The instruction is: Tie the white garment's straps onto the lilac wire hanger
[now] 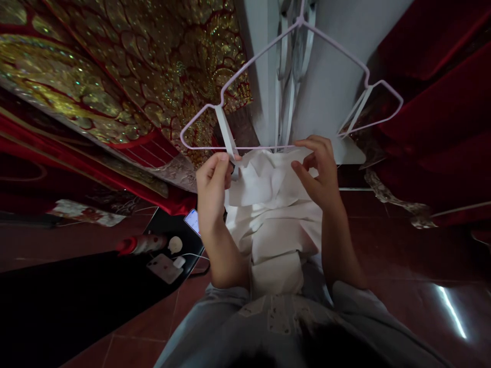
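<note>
A pale pink hanger (pixel 261 56) hangs in front of me. White straps loop over its two notched shoulders, the left strap (pixel 225 127) and the right strap (pixel 355 115). Below its bottom bar hangs a white garment (pixel 264 184), gathered in folds toward my body. My left hand (pixel 215 176) is closed at the garment's upper left corner, pinching the lower end of the left strap. My right hand (pixel 317 171) is at the garment's upper right, thumb and index finger apart. Its index fingertip is at the bottom bar; whether it touches the bar I cannot tell.
Red and gold sequined costumes (pixel 126 66) hang on the left, and dark red cloth (pixel 448 112) on the right. On a black table (pixel 95 301) at lower left are a red-capped bottle (pixel 141 244), a phone (pixel 164 268) and a lit phone (pixel 193 221) near my left forearm.
</note>
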